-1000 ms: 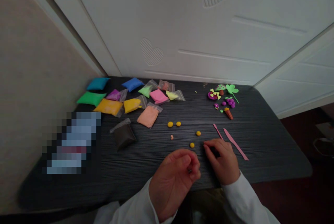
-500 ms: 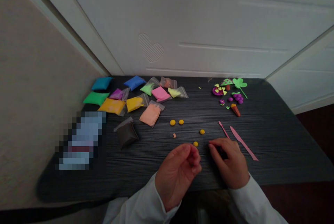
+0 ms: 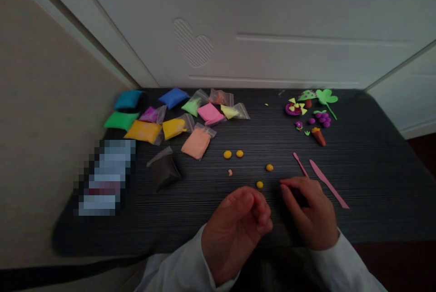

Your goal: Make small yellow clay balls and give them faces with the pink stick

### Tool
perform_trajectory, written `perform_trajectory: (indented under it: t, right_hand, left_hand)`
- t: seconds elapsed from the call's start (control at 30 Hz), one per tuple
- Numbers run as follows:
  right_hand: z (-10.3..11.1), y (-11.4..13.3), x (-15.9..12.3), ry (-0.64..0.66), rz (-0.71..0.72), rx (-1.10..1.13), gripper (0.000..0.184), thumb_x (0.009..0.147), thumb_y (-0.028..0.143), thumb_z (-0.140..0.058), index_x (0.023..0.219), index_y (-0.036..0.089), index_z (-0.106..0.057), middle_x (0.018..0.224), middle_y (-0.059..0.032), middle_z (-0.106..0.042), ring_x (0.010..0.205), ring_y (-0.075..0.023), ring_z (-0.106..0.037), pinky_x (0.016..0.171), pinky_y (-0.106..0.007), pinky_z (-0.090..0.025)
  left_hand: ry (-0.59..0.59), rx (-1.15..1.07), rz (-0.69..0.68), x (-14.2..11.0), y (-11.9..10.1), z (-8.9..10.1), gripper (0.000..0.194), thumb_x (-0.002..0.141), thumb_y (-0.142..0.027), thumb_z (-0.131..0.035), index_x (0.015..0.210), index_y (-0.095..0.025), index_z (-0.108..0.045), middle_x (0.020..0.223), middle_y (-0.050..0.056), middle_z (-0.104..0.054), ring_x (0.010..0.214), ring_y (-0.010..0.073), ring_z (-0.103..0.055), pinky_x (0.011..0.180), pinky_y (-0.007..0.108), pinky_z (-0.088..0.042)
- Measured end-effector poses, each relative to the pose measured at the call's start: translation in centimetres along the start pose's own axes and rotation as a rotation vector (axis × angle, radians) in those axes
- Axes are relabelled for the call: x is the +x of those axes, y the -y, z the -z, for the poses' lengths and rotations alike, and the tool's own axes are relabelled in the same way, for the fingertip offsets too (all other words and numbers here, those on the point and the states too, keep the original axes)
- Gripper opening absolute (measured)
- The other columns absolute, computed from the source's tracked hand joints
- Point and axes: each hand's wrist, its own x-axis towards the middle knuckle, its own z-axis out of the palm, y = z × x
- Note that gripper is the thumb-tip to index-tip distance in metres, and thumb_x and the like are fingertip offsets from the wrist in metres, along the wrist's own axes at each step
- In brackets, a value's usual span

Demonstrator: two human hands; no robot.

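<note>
My left hand is raised palm inward over the front of the table, fingers curled and the thumb pressed near the index finger. Anything inside it is hidden. To its right, my right hand rests low by the table with thumb and forefinger drawn together; nothing I can name shows between them. A small yellow clay ball lies just beyond both hands, with another yellow ball behind it. Farther left are two yellow clay pieces and a tiny curved peach clay bit.
Bags of coloured clay, including a peach bag and a black bag, spread across the left. A pixelated flat panel lies front left. Pink clay tools are beyond my right hand. Finished clay figures stand back right, before a white panel.
The view has shifted, so the table's things sit slightly higher and most lie farther right. My left fingers look a little more curled; the right hand keeps its pinched pose.
</note>
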Motion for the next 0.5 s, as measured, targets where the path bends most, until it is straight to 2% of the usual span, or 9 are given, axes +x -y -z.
perform_trajectory:
  t: [0.3, 0.5]
  right_hand:
    - [0.13, 0.01, 0.00, 0.002, -0.025, 0.013, 0.011, 0.078, 0.022, -0.056, 0.089, 0.022, -0.059, 0.082, -0.0016, -0.064, 0.078, -0.0158, -0.057, 0.071, -0.033, -0.044]
    - [0.18, 0.12, 0.16, 0.014, -0.021, -0.013, 0.013, 0.079, 0.024, -0.054, 0.091, 0.022, -0.060, 0.084, -0.0030, -0.064, 0.079, -0.0168, -0.057, 0.072, -0.035, -0.044]
  left_hand:
    - [-0.003, 0.002, 0.009, -0.16, -0.10, 0.01, 0.017, 0.080, -0.023, -0.054, 0.073, -0.012, -0.065, 0.067, 0.002, -0.055, 0.059, 0.0071, -0.048, 0.057, 0.021, -0.035]
    - [-0.076, 0.071, -0.005, -0.10, -0.60, 0.08, 0.014, 0.075, -0.025, -0.061, 0.068, -0.013, -0.064, 0.064, 0.001, -0.053, 0.057, 0.0071, -0.046, 0.055, 0.021, -0.036]
